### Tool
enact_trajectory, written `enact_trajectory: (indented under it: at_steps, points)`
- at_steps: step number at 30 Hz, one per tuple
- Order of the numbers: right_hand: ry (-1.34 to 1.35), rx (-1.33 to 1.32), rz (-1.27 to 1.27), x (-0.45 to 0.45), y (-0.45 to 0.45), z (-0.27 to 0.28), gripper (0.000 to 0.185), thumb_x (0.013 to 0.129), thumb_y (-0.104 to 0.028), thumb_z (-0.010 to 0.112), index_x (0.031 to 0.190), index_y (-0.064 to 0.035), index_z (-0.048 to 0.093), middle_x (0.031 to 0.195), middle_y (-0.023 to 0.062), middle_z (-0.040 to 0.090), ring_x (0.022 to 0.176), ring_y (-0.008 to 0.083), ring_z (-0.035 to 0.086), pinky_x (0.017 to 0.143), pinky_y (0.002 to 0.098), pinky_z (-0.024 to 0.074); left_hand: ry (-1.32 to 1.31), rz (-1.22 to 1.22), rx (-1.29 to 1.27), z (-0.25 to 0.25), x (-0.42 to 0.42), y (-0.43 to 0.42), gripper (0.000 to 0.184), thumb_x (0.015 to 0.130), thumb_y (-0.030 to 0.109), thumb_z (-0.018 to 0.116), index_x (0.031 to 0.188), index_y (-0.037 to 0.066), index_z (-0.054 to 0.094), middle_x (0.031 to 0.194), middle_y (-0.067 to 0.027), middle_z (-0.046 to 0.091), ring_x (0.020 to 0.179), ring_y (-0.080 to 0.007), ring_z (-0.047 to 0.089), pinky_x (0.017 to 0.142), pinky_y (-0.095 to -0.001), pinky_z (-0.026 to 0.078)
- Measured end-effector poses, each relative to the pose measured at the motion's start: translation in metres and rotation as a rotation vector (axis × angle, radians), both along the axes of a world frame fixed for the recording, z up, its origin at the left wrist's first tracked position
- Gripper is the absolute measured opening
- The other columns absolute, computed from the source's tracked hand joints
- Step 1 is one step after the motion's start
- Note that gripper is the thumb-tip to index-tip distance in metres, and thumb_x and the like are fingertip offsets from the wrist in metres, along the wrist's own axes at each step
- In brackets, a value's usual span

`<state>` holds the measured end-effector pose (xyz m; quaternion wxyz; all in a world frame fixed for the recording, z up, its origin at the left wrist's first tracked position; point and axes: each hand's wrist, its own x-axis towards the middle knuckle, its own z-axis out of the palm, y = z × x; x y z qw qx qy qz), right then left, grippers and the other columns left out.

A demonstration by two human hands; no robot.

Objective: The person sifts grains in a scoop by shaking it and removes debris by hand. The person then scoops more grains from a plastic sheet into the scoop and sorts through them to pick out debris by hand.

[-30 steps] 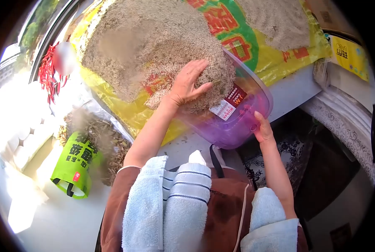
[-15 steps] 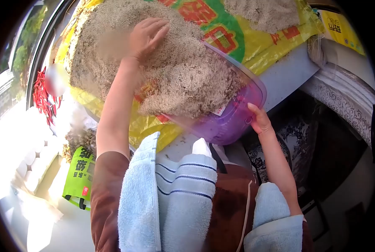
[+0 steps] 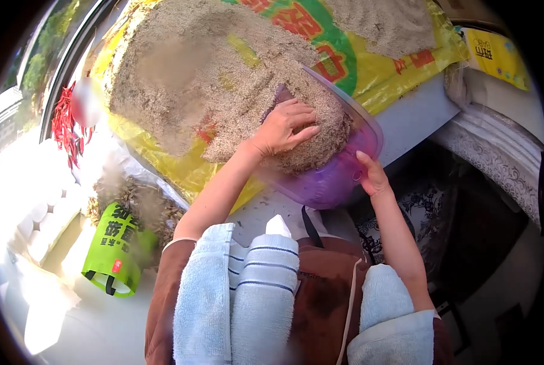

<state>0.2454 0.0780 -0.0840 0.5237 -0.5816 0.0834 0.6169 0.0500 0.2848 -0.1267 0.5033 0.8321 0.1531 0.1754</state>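
Observation:
My left hand (image 3: 287, 129) lies palm down on a heap of small pale beige grains (image 3: 223, 36), fingers stretched forward, thumb apart. Just beyond its fingers a dark purplish piece (image 3: 277, 97) pokes out of the grains; I cannot tell what it is. My right hand (image 3: 370, 174) grips the near right side of a translucent purple plastic basin (image 3: 329, 185), thumb on the outside facing me. The basin tilts with its mouth towards the heap, and grains fill its far part. Beneath the heap is a yellow plastic sheet (image 3: 400, 85) printed in red and green.
A second patch of grains (image 3: 381, 24) lies at the back right. To the left are red dried chillies (image 3: 68, 125), a green bag (image 3: 110, 249) and white egg-shaped things (image 3: 46, 213). A yellow packet (image 3: 497, 55) lies at the right. A chair with patterned fabric (image 3: 497, 161) stands right.
My left hand has moved from far up the heap towards me and right, up to the basin. Patches of yellow sheet now show behind it. My right hand stays on the basin.

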Motion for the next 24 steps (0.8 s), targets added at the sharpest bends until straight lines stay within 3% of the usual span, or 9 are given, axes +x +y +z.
enact_trajectory:
  at_steps: [2, 4, 6, 9, 12, 18, 20, 21, 24]
  points:
    - [-0.004, -0.001, 0.002, 0.000, 0.004, 0.003, 0.060, 0.079, -0.016, 0.072, 0.132, -0.0054, 0.046, 0.124, 0.0061, 0.056, 0.113, 0.0209, 0.054, 0.099, 0.0366, 0.0426, -0.024, 0.065, 0.036, 0.005, 0.002, 0.030, 0.030, 0.091, 0.029, 0.060, 0.113, 0.008, 0.065, 0.120, -0.0126, 0.062, 0.114, -0.0303, 0.057, 0.103, -0.0424, 0.041]
    - [0.007, -0.021, -0.003, -0.001, -0.002, 0.005, 0.061, 0.079, -0.016, 0.073, 0.133, -0.0057, 0.046, 0.125, 0.0060, 0.056, 0.114, 0.0210, 0.054, 0.099, 0.0367, 0.0421, -0.010, 0.260, 0.325, 0.003, 0.015, 0.086, 0.031, 0.093, 0.027, 0.056, 0.119, 0.010, 0.063, 0.126, -0.0096, 0.059, 0.119, -0.0296, 0.053, 0.104, -0.0407, 0.040]
    - [0.017, -0.018, -0.005, 0.001, 0.000, 0.003, 0.061, 0.079, -0.016, 0.073, 0.133, -0.0060, 0.046, 0.125, 0.0060, 0.056, 0.114, 0.0211, 0.053, 0.100, 0.0366, 0.0415, -0.071, 0.220, 0.571, -0.028, 0.023, 0.136, 0.032, 0.096, 0.025, 0.051, 0.124, 0.012, 0.060, 0.131, -0.0073, 0.056, 0.125, -0.0287, 0.047, 0.106, -0.0389, 0.037]
    - [-0.002, -0.048, 0.016, 0.002, 0.003, 0.006, 0.060, 0.080, -0.016, 0.073, 0.133, -0.0062, 0.046, 0.124, 0.0057, 0.056, 0.114, 0.0201, 0.053, 0.100, 0.0356, 0.0416, 0.018, 0.080, 0.547, -0.042, 0.004, 0.141, 0.032, 0.097, 0.022, 0.048, 0.125, 0.010, 0.058, 0.132, -0.0094, 0.054, 0.128, -0.0288, 0.044, 0.108, -0.0393, 0.034]
    - [0.015, -0.049, 0.013, 0.000, 0.001, 0.009, 0.060, 0.080, -0.016, 0.072, 0.133, -0.0064, 0.046, 0.125, 0.0055, 0.056, 0.114, 0.0197, 0.053, 0.099, 0.0352, 0.0415, 0.053, 0.105, 0.286, -0.046, -0.022, 0.095, 0.032, 0.098, 0.020, 0.047, 0.125, 0.007, 0.058, 0.132, -0.0115, 0.053, 0.130, -0.0291, 0.043, 0.110, -0.0395, 0.032]
    - [0.011, -0.026, 0.025, -0.001, 0.001, 0.006, 0.059, 0.081, -0.017, 0.072, 0.133, -0.0063, 0.046, 0.126, 0.0049, 0.056, 0.115, 0.0199, 0.053, 0.100, 0.0353, 0.0410, 0.120, 0.172, 0.204, -0.020, -0.012, 0.001, 0.038, 0.100, 0.022, 0.041, 0.132, 0.006, 0.051, 0.140, -0.0150, 0.046, 0.134, -0.0305, 0.038, 0.114, -0.0439, 0.023]
    - [-0.008, -0.027, 0.024, 0.001, 0.004, 0.006, 0.056, 0.082, -0.019, 0.071, 0.131, -0.0065, 0.048, 0.123, 0.0048, 0.057, 0.113, 0.0201, 0.054, 0.099, 0.0359, 0.0418, 0.164, 0.099, 0.038, 0.000, -0.002, -0.022, 0.039, 0.100, 0.026, 0.041, 0.132, 0.006, 0.050, 0.139, -0.0159, 0.046, 0.134, -0.0323, 0.037, 0.113, -0.0462, 0.023]
    - [0.000, -0.032, 0.020, 0.000, 0.005, 0.008, 0.052, 0.083, -0.020, 0.071, 0.129, -0.0067, 0.050, 0.121, 0.0047, 0.059, 0.111, 0.0202, 0.056, 0.098, 0.0363, 0.0430, 0.212, 0.135, 0.184, 0.011, 0.002, -0.031, 0.035, 0.098, 0.025, 0.047, 0.128, 0.009, 0.055, 0.138, -0.0155, 0.047, 0.133, -0.0344, 0.038, 0.111, -0.0472, 0.025]
    - [0.004, -0.032, 0.023, 0.001, 0.005, 0.011, 0.047, 0.084, -0.022, 0.070, 0.126, -0.0072, 0.053, 0.119, 0.0048, 0.061, 0.109, 0.0200, 0.057, 0.097, 0.0365, 0.0443, 0.189, 0.449, 0.294, 0.043, -0.020, -0.043, 0.028, 0.094, 0.020, 0.054, 0.120, 0.012, 0.062, 0.134, -0.0142, 0.051, 0.131, -0.0360, 0.040, 0.110, -0.0480, 0.027]
